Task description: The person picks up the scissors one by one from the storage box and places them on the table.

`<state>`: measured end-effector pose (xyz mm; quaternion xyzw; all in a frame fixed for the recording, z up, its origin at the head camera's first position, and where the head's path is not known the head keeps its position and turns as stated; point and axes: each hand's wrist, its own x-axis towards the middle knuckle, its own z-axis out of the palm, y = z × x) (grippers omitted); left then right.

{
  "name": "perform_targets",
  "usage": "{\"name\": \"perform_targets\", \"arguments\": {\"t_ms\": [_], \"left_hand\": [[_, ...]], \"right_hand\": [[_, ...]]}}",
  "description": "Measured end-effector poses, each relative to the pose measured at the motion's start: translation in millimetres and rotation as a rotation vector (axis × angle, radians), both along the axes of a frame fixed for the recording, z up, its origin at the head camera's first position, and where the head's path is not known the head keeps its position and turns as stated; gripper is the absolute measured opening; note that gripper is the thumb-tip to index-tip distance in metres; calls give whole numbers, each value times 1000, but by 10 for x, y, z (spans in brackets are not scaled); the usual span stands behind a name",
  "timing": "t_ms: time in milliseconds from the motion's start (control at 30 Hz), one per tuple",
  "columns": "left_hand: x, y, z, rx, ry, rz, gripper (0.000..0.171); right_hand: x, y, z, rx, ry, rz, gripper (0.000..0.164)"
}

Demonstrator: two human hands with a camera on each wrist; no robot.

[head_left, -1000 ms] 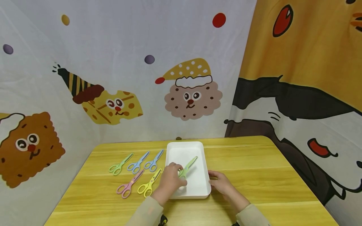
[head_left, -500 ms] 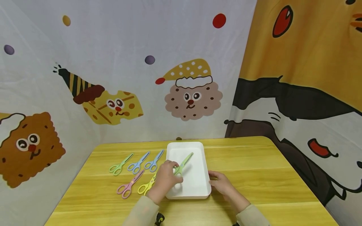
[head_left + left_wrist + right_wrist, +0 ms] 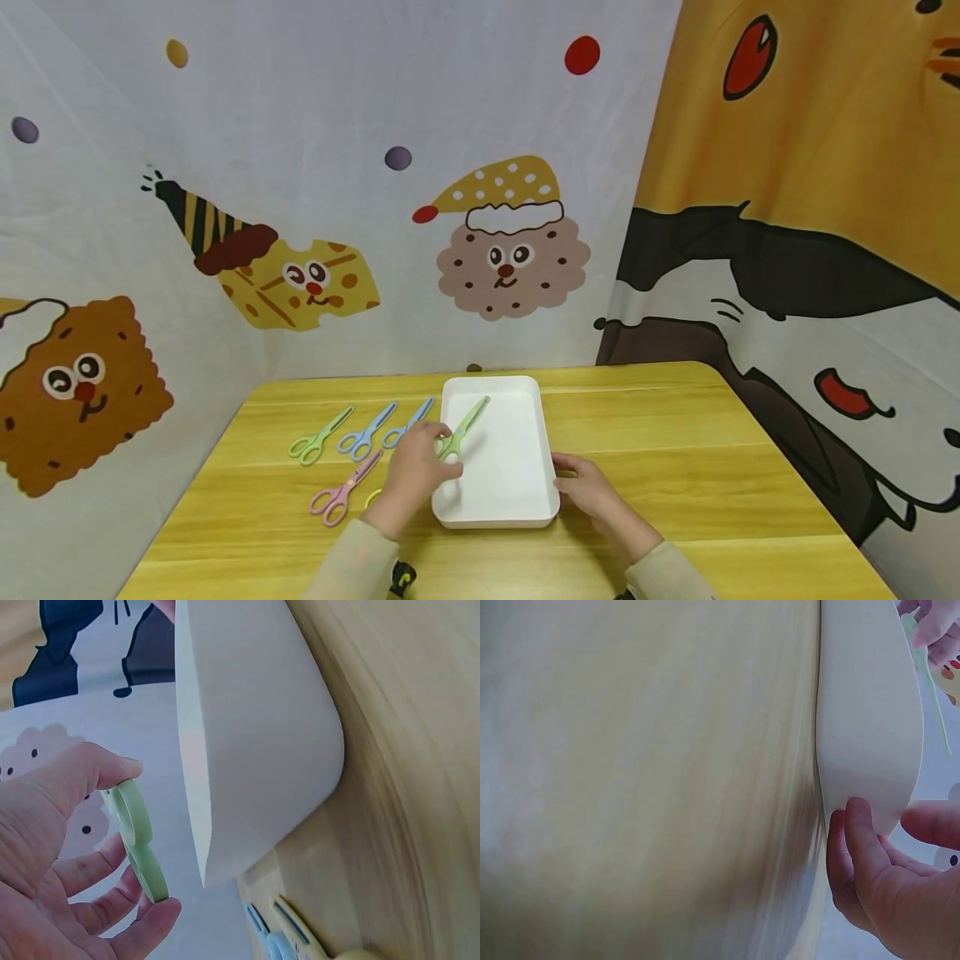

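My left hand (image 3: 417, 467) holds light green scissors (image 3: 465, 427) by the handle loops, blades pointing up and away, above the left side of a white tray (image 3: 498, 458). In the left wrist view the thumb and fingertips grip the green handles (image 3: 135, 832) beside the tray's outer wall (image 3: 262, 735). My right hand (image 3: 591, 490) is at the tray's right side. The right wrist view shows its fingers (image 3: 861, 825) against the outer wall, the thumb at the rim. Yellow scissors (image 3: 372, 498) are mostly hidden behind my left hand.
Left of the tray, on the wooden table (image 3: 675, 450), lie another pair of green scissors (image 3: 321, 435), blue scissors (image 3: 367, 433), a second blue pair (image 3: 420, 412) partly covered by my hand, and pink scissors (image 3: 345, 490). A printed cloth (image 3: 322, 125) hangs behind the table.
My left hand has moved left with the green scissors, from over the tray's middle to its left edge, now covering most of the yellow scissors. The right hand stays in place.
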<state>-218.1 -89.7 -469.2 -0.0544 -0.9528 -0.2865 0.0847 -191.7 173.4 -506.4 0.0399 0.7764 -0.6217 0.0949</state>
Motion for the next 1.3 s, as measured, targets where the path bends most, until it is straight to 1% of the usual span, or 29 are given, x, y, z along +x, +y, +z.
{"name": "perform_targets", "arguments": {"t_ms": [167, 500, 700, 900, 1100, 1300], "left_hand": [[6, -78, 35, -5, -18, 17, 49], [41, -185, 76, -2, -23, 26, 50], [38, -250, 56, -27, -28, 50, 50], [41, -339, 29, -23, -4, 58, 50], [46, -433, 3, -9, -17, 53, 55], [47, -494, -19, -11, -5, 53, 53]], "right_hand": [[-3, -5, -3, -1, -4, -2, 44], [-14, -17, -10, 11, -9, -20, 44], [-12, -13, -22, 17, -8, -20, 44], [-7, -11, -24, 16, -7, -21, 43], [0, -11, -12, 16, -5, -18, 43], [4, -5, 5, 19, -5, -8, 43]]}}
